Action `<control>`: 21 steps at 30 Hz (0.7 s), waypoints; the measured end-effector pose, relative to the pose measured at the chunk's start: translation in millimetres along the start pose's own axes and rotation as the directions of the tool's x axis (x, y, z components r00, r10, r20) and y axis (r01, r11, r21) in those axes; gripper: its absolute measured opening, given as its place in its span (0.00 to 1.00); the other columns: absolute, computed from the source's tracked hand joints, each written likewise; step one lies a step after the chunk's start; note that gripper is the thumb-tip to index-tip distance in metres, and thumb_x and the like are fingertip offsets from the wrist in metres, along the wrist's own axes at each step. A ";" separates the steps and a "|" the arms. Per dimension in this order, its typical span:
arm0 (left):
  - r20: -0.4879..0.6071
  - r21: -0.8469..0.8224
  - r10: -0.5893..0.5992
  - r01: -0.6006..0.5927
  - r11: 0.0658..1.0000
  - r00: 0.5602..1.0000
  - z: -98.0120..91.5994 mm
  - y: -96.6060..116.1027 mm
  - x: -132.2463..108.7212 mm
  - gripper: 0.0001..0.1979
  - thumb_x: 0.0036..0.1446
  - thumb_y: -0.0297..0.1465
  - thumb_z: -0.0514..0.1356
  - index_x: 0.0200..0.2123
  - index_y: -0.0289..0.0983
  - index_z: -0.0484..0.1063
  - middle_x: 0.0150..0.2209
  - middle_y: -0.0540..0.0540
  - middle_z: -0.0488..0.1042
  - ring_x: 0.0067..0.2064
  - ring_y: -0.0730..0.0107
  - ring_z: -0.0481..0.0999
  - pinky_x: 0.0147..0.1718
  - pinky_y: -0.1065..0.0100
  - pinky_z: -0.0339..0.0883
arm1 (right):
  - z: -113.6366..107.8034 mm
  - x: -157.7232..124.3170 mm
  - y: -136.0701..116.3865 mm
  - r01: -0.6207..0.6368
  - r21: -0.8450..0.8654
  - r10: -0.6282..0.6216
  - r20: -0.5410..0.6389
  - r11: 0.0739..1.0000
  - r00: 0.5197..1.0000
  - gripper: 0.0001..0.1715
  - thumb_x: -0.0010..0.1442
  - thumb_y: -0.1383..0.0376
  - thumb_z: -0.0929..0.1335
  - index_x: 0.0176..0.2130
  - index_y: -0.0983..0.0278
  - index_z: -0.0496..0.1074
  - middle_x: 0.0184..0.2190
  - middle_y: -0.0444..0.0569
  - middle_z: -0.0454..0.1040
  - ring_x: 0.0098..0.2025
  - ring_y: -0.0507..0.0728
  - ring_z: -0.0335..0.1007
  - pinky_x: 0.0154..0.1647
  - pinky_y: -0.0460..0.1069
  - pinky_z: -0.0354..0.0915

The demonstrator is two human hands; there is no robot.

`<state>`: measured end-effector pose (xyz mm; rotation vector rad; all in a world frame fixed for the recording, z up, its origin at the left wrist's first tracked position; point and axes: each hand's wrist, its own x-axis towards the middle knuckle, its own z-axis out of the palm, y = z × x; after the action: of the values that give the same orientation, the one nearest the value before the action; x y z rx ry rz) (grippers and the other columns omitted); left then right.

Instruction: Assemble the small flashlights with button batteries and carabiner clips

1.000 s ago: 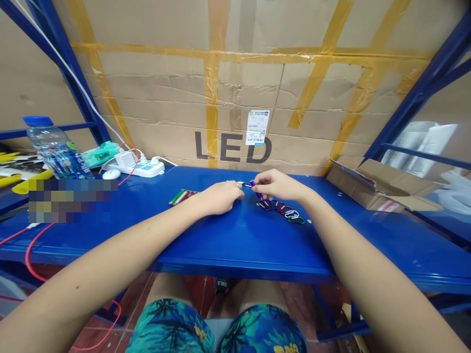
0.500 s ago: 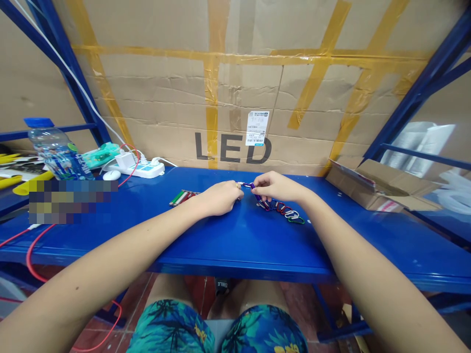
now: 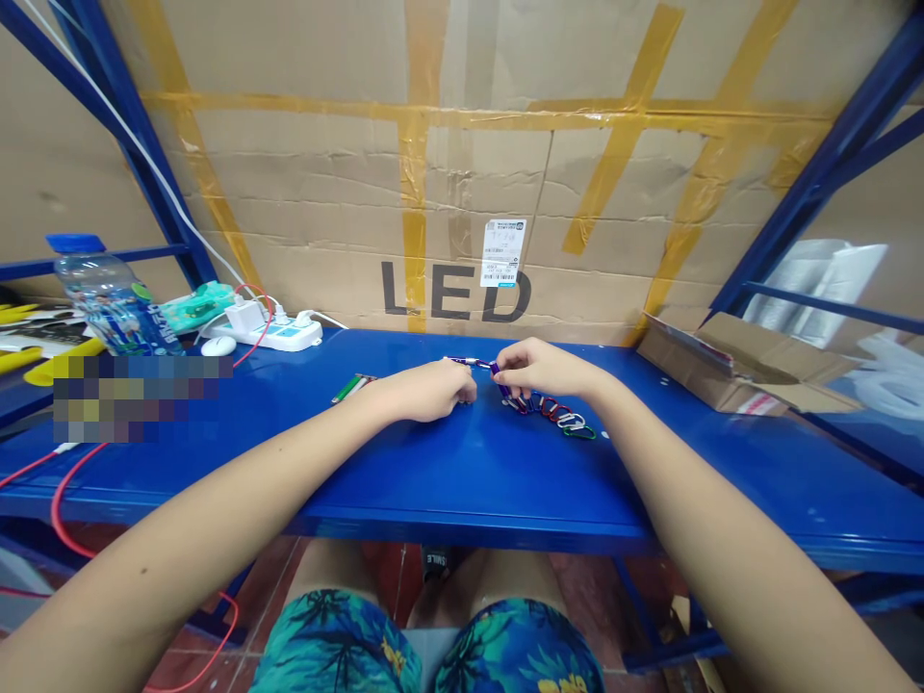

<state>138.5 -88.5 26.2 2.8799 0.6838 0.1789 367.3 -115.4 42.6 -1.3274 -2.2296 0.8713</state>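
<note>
Over the middle of the table, my left hand has curled fingers at the far end of a carabiner with a silver gate. Its knuckles cover part of that carabiner, and its thumb is hidden. My right hand pinches a purple carabiner, which meets the other one between the hands. From there a chain of linked carabiners, red, blue, silver and green, trails rightward on the tabletop. Left of my left hand lie more carabiners, green, silver and red, partly covered by my forearm.
A blue table spans the view before a large cardboard sheet. On the left stand a water bottle, a white power strip and red cables. An open cardboard box sits at the right.
My left hand has shifted slightly left and down, uncovering more of the silver-gated carabiner. My right hand keeps nearly the same place, and the chain lies as before.
</note>
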 end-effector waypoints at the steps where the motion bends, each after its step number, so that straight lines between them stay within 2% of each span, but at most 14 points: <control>1: 0.006 -0.012 0.000 0.000 1.000 1.000 -0.6 -1.0 -0.1 0.14 0.59 0.22 0.53 0.40 0.38 0.78 0.40 0.45 0.79 0.40 0.65 0.76 0.43 0.65 0.65 | 0.3 -0.4 -1.0 -0.002 0.010 0.002 0.011 1.000 1.000 0.08 0.56 0.61 0.68 0.30 0.64 0.70 0.22 0.45 0.74 0.24 0.53 0.71 0.26 0.48 0.67; 6: 0.008 0.027 0.014 -0.014 1.000 1.000 -1.7 2.2 0.7 0.10 0.60 0.28 0.57 0.41 0.38 0.78 0.40 0.45 0.79 0.43 0.62 0.74 0.45 0.63 0.63 | 4.0 0.2 -3.0 -0.006 0.080 0.003 0.040 0.997 0.999 0.07 0.53 0.65 0.69 0.34 0.65 0.73 0.28 0.48 0.78 0.28 0.54 0.74 0.31 0.49 0.70; 10: 0.014 0.038 -0.012 0.011 0.999 1.000 -2.4 9.0 2.2 0.08 0.60 0.27 0.58 0.36 0.37 0.78 0.39 0.45 0.80 0.46 0.60 0.73 0.51 0.61 0.60 | 6.5 4.1 2.5 0.026 0.107 -0.032 0.050 0.994 0.998 0.10 0.52 0.65 0.69 0.36 0.65 0.76 0.30 0.48 0.79 0.30 0.54 0.74 0.33 0.48 0.70; 14: 0.032 -0.078 -0.102 0.104 0.992 0.994 -1.8 6.6 4.0 0.05 0.56 0.29 0.61 0.34 0.37 0.77 0.35 0.46 0.79 0.39 0.64 0.74 0.42 0.65 0.64 | 7.7 6.5 6.5 0.058 0.047 -0.061 0.063 0.997 0.996 0.12 0.53 0.63 0.69 0.38 0.66 0.79 0.30 0.48 0.78 0.29 0.53 0.73 0.31 0.48 0.68; 17: 0.056 -0.182 -0.119 0.127 0.975 0.991 -0.3 0.8 5.0 0.05 0.54 0.30 0.62 0.34 0.37 0.77 0.33 0.48 0.78 0.34 0.68 0.74 0.35 0.69 0.64 | 8.4 6.5 5.9 0.068 0.002 -0.068 0.056 0.998 0.996 0.14 0.54 0.62 0.69 0.38 0.66 0.80 0.29 0.47 0.78 0.28 0.53 0.71 0.30 0.48 0.66; 21: 0.030 -0.191 -0.089 0.093 0.977 0.996 -0.6 -0.5 4.8 0.03 0.52 0.29 0.62 0.30 0.38 0.78 0.32 0.49 0.78 0.34 0.69 0.75 0.35 0.69 0.63 | 9.6 6.0 4.0 0.074 -0.030 -0.073 0.043 0.997 0.996 0.14 0.54 0.61 0.69 0.39 0.65 0.80 0.28 0.46 0.77 0.26 0.52 0.69 0.28 0.47 0.64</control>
<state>142.4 -85.8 27.0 2.6568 0.7489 0.1901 361.1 -111.7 33.1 -1.2433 -2.3177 0.8477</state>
